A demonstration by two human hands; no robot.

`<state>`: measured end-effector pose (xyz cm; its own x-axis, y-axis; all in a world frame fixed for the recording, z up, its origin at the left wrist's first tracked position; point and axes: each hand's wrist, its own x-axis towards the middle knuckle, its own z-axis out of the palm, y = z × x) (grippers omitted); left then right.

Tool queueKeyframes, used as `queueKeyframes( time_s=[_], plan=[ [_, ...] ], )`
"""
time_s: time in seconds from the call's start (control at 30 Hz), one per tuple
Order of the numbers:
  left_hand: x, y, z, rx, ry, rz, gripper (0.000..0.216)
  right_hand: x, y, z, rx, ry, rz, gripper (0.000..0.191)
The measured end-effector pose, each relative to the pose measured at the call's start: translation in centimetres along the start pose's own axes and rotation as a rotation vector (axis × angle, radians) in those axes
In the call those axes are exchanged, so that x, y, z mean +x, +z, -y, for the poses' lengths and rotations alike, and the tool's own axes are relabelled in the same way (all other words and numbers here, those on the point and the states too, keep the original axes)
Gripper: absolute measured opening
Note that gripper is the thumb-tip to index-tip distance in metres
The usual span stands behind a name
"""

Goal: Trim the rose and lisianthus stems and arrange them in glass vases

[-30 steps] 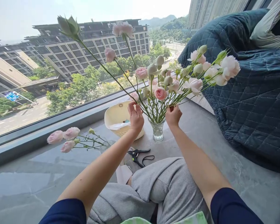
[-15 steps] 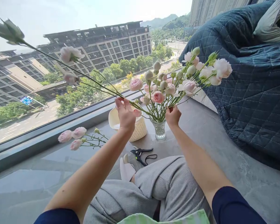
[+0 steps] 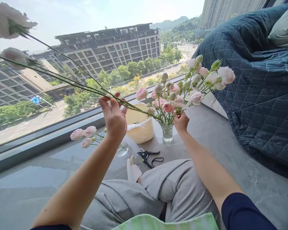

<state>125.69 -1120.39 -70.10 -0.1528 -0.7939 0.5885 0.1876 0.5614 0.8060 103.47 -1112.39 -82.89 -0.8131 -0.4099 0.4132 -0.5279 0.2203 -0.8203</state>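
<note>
Head view: left hand (image 3: 115, 121), ten o'clock from glass vase (image 3: 168, 136), cradles likely springy rose stems (image 3: 134, 107), best held low; right hand (image 3: 181, 122) pinches others.

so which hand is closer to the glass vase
Right. The right hand is slightly above and to the right of the glass vase, at the flower stems; the left hand is farther off, up and to the left, at long stems.

This looks like a home, with its quilted blue cover (image 3: 256, 99), pale slipper (image 3: 133, 172) and wide window (image 3: 103, 54).
</note>
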Motion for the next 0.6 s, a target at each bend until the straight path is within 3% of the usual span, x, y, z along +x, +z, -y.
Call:
queueKeyframes(
  time_s=[0.23,0.4,0.6],
  plan=[
    [-0.6,0.5,1.5,-0.047,-0.061,0.071,0.027,0.3,0.0,0.0,0.018,0.059,-0.007,0.017],
    [-1.7,1.0,0.5,-0.096,-0.009,0.124,0.024,0.2,-0.2,-0.3,0.044,0.088,0.018,0.017],
    [-2.8,0.0,-0.3,-0.123,0.024,0.182,0.018,0.1,0.0,-0.4,0.065,0.088,0.030,0.020]
  ],
)
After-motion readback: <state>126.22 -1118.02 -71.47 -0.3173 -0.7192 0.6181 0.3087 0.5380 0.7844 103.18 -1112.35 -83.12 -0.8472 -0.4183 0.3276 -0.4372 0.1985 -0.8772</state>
